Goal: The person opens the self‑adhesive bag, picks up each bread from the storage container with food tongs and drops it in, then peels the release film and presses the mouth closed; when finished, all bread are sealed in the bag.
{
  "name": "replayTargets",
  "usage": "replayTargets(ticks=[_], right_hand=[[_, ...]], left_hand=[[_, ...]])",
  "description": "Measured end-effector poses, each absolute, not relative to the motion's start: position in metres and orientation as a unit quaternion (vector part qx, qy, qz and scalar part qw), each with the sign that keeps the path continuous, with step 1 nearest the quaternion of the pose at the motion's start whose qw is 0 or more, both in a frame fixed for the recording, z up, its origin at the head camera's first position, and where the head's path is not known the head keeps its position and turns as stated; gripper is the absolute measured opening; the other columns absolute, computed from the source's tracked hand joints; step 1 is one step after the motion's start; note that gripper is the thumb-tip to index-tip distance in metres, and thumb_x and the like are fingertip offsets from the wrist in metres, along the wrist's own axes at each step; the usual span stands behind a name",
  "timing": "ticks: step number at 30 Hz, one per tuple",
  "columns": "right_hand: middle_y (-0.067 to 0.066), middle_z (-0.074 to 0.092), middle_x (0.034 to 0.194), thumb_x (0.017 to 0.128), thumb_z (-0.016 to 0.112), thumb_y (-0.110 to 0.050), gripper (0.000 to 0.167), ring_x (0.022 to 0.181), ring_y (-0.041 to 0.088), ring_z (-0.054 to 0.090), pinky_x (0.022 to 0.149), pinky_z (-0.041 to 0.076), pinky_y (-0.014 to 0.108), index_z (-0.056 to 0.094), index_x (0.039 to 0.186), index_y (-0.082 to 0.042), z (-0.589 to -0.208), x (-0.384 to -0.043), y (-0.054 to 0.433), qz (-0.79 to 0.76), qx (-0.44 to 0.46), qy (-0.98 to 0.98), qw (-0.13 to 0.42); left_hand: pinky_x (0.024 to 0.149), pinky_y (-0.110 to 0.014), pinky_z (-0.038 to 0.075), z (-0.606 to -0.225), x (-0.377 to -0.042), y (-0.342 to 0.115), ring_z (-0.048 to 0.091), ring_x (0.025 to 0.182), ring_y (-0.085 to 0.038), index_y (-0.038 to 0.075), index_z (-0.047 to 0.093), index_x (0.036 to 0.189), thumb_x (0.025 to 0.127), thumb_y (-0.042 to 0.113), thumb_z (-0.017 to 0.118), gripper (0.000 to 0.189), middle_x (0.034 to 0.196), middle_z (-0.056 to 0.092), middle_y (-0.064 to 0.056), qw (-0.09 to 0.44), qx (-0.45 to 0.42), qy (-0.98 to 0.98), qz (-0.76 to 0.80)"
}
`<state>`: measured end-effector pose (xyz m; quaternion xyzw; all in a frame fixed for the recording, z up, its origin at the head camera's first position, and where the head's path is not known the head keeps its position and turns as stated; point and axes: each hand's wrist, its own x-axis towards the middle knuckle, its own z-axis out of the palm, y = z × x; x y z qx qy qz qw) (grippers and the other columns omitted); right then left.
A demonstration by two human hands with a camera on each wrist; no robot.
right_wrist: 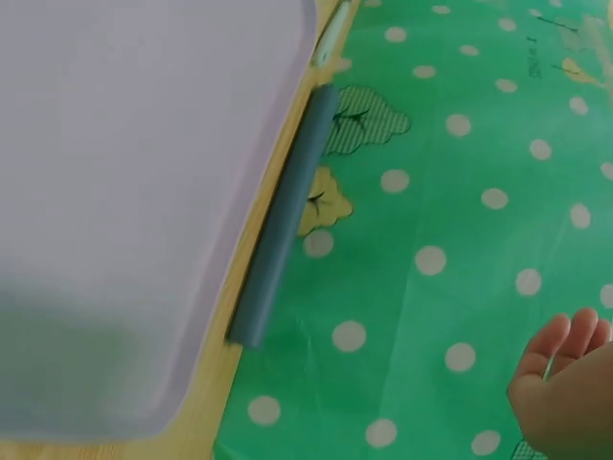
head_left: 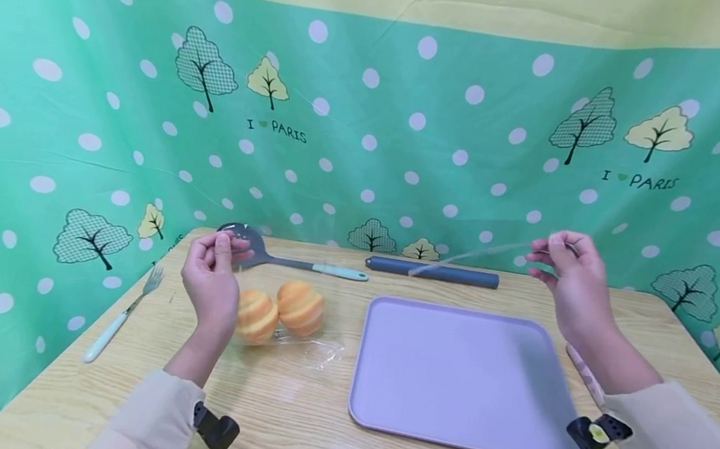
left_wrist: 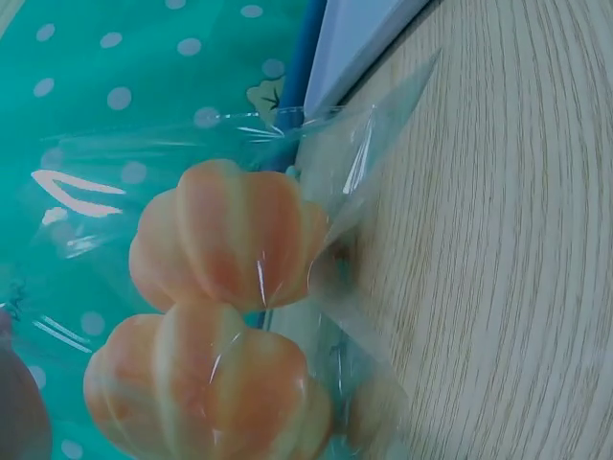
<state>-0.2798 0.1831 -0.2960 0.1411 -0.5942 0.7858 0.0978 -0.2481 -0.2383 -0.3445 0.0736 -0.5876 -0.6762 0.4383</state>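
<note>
My left hand (head_left: 212,281) pinches the top of a clear plastic bag (left_wrist: 369,158) between thumb and fingers. Inside the bag are two orange, ribbed, pumpkin-shaped buns (head_left: 300,308), one beside the other, low over the left half of the table. Only a finger edge of that hand appears in the left wrist view. Raised beyond the tray's right side, my right hand (head_left: 574,283) pinches one end of a thin clear strip (head_left: 472,254), which slants down to the left. In the right wrist view the right hand's fingers (right_wrist: 565,345) show curled at the lower right.
A lilac tray (head_left: 469,383) lies right of the buns, with a dark blue rod (head_left: 435,272) behind it. At the back left is a grey slotted spoon (head_left: 287,263). A fork (head_left: 126,315) lies at the left edge. My right forearm partly hides a pinkish handle (head_left: 583,371).
</note>
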Motion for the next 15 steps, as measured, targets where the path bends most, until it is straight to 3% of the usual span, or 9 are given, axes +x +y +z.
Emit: replayTargets(ticks=[6,15], right_hand=[[0.001,0.070,0.103,0.106,0.056,-0.015,0.017,0.095,0.012,0.066,0.081,0.057,0.020,0.052,0.111,0.000,-0.291,-0.270,0.188,0.734,0.199,-0.645,0.080],[0.005,0.070,0.091,0.106,0.051,-0.001,0.007,0.085,0.017,0.067,0.076,0.057,0.023,0.058,0.107,-0.001,-0.265,-0.239,0.174,0.472,0.357,-0.804,0.062]], left_hand=[[0.082,-0.023,0.059,-0.344,-0.249,-0.238,0.071,0.076,-0.010,0.007,0.063,0.101,0.106,0.012,0.054,0.012,0.083,0.071,0.002,0.424,0.024,-0.567,-0.706],[0.080,-0.025,0.060,-0.343,-0.251,-0.230,0.071,0.074,-0.012,0.004,0.065,0.098,0.105,0.008,0.055,0.012,0.078,0.071,-0.001,0.426,-0.015,-0.535,-0.730]])
